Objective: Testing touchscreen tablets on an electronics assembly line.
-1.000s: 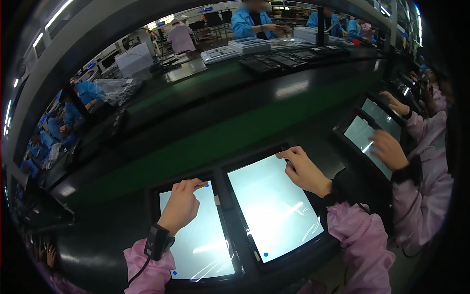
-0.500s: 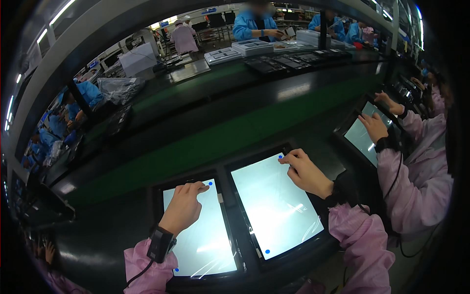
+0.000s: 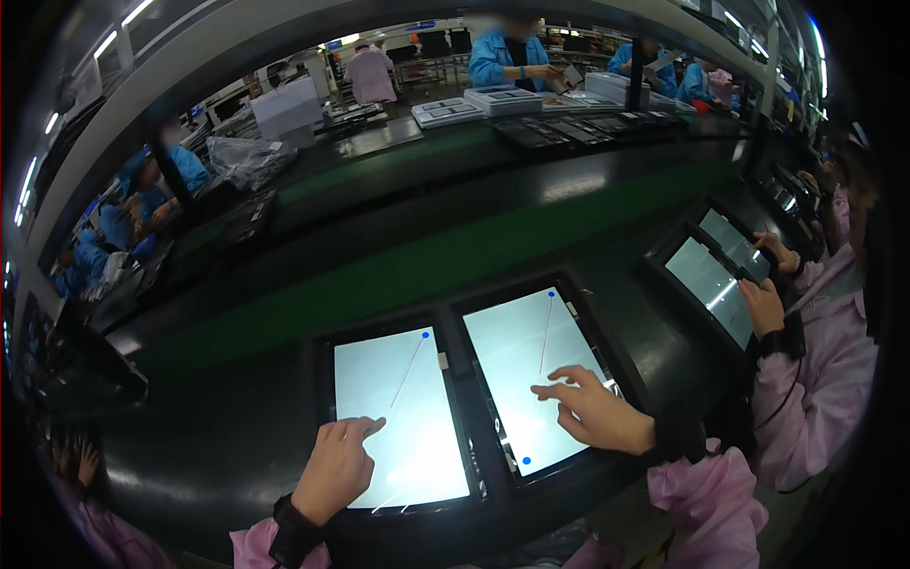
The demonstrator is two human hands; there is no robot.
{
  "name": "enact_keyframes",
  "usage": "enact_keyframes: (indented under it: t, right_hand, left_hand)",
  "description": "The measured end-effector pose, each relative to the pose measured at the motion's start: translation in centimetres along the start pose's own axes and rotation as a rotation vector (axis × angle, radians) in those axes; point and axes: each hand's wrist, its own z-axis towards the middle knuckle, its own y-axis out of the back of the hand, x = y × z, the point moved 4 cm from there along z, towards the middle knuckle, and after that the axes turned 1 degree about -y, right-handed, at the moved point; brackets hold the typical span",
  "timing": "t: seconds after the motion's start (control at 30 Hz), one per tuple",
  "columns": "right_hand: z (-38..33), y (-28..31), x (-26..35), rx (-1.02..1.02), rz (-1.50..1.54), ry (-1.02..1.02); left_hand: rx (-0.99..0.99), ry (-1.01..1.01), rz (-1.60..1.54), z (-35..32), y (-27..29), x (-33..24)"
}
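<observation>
the left hand (image 3: 334, 467) comes up from the lower edge with its wrist in a black band, knuckles raised and the fingers loosely curled, only the index finger stretched forward so its tip rests on the bright screen of the left tablet (image 3: 398, 417), about the middle of its left half; it grips nothing. a thin line runs across that screen from near the fingertip up to a blue dot close to the top right corner. the right hand (image 3: 592, 412) reaches in from the right out of a pink sleeve, palm down and fingers spread a little, the index finger pointing left and touching the screen of the right tablet (image 3: 536, 365) in its lower half; it too holds nothing. a thin line on this screen leads up to a blue dot near the top, and another blue dot sits near the bottom left corner. both tablets lie side by side in black holders on the dark workbench (image 3: 218, 427), just below a green conveyor belt (image 3: 398, 275). further right, another person's hands (image 3: 763, 303) work on two more tablets (image 3: 716, 275).
</observation>
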Motion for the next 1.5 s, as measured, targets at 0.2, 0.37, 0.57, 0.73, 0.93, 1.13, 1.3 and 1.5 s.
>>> enact_keyframes:
  t: [0.2, 0.37, 0.57, 0.73, 0.93, 1.13, 1.3, 1.5]
  right_hand:
    - [-2.7, -1.4, 3.1, 0.069, 0.019, 0.023]
    - [-4.0, -2.4, 4.0, 0.081, 0.032, 0.058]
    - [-4.4, -2.7, 3.9, 0.042, -0.045, 0.141]
    - [-4.6, -2.8, 3.9, 0.007, -0.049, 0.102]
    - [-4.6, -2.8, 3.9, -0.03, -0.048, 0.207]
    - [-5.1, -2.7, 3.5, -0.15, 0.011, 0.227]
    - [-6.5, -1.5, 3.5, -0.336, 0.015, 0.221]
    - [-9.3, -1.5, 3.4, -0.319, -0.152, 0.307]
  left_hand:
    - [-0.025, 0.074, -0.019, -5.2, 0.4, -1.1]
    - [-0.063, 0.131, -0.012, -7.6, 0.9, -1.9]
    - [-0.093, 0.152, 0.013, -9.1, 1.1, -2.4]
    - [-0.104, 0.163, 0.027, -10.2, 1.0, -2.2]
    - [-0.136, 0.161, 0.046, -10.5, 1.0, -2.3]
    - [-0.169, 0.211, 0.013, -10.4, 0.8, -2.3]
    - [-0.268, 0.18, -0.012, -10.2, 1.3, -2.2]
    - [-0.053, 0.068, -0.115, -9.4, 1.2, -2.6]
